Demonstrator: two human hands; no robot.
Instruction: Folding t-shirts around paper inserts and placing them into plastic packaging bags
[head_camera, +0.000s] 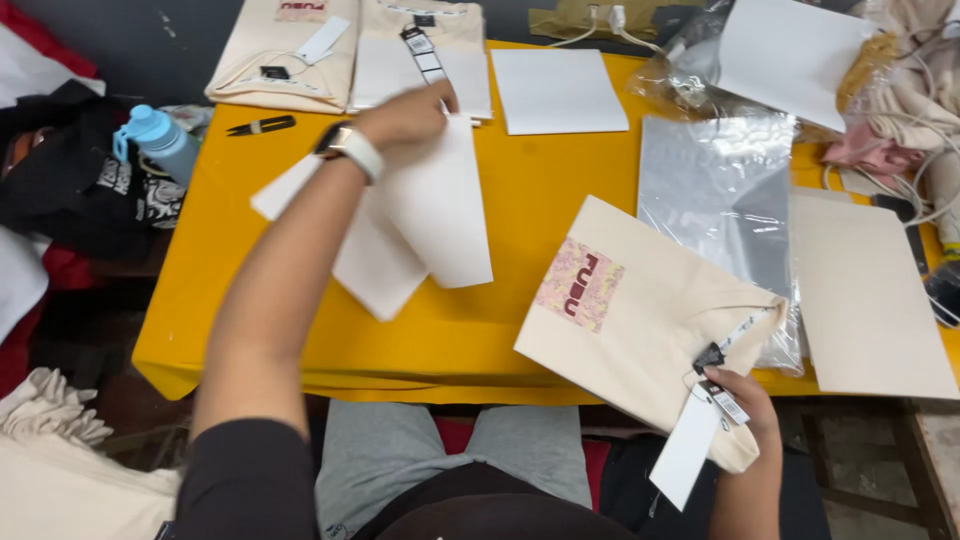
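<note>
The left hand (405, 115) reaches across the yellow table (530, 190) toward its far edge and holds white sheets of paper (430, 215), which hang down over the middle of the table. The fingers are closed around the top of the sheets, but the exact pinch is hidden behind the hand, so I cannot tell how many sheets are taken. The right hand (745, 400) is at the near right edge of the table and grips the collar end of a folded cream shirt (630, 310) with a pink printed square; the fingers curl tightly around the fabric near the hang tags (715, 395). The shirt lies tilted, partly over the table edge. To do this well, I think one sheet should be kept flat and not bent, and the shirt should stay folded square while held. A clear plastic bag (720, 190) lies just beside the shirt, more folded shirts (290, 50) are at the far left corner, and small black snips (262, 126) and a blue bottle (160, 140) are near the left edge.
</note>
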